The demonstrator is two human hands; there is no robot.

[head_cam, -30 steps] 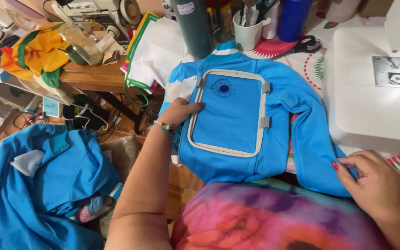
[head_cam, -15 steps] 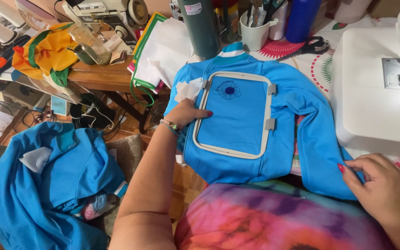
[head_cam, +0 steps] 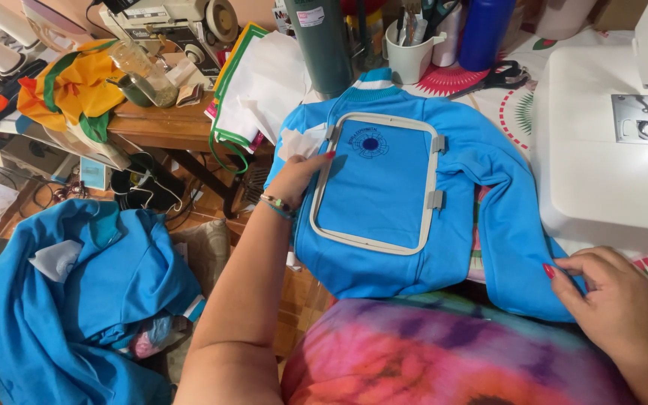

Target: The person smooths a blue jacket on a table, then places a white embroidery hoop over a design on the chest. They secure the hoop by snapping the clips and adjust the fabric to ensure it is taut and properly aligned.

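A white embroidery machine [head_cam: 609, 142] fills the right side of the crowded work table [head_cam: 166, 124], its bed just beside a blue sweatshirt [head_cam: 489, 195] spread flat with a pale rectangular embroidery hoop [head_cam: 378, 182] clamped across its chest, a small dark round emblem showing near the hoop's top. The step in hand looks like smoothing and squaring the hooped garment. The left hand [head_cam: 298, 176] rests at the hoop's left edge, fingers loosely curled against frame and cloth, with a scrap of white backing [head_cam: 301, 140] peeking out above it. The right hand [head_cam: 613, 300] pinches the cuff end of the sleeve at the table's near edge, narrow-gripped on fabric. The next move likely calls for keeping the loose sleeve clear of the frame. Room is tight: a green flask [head_cam: 328, 45], a cup of pens [head_cam: 406, 45] and scissors [head_cam: 500, 77] crowd the far edge, while a heap of blue garments [head_cam: 61, 300] lies on the floor to the left.
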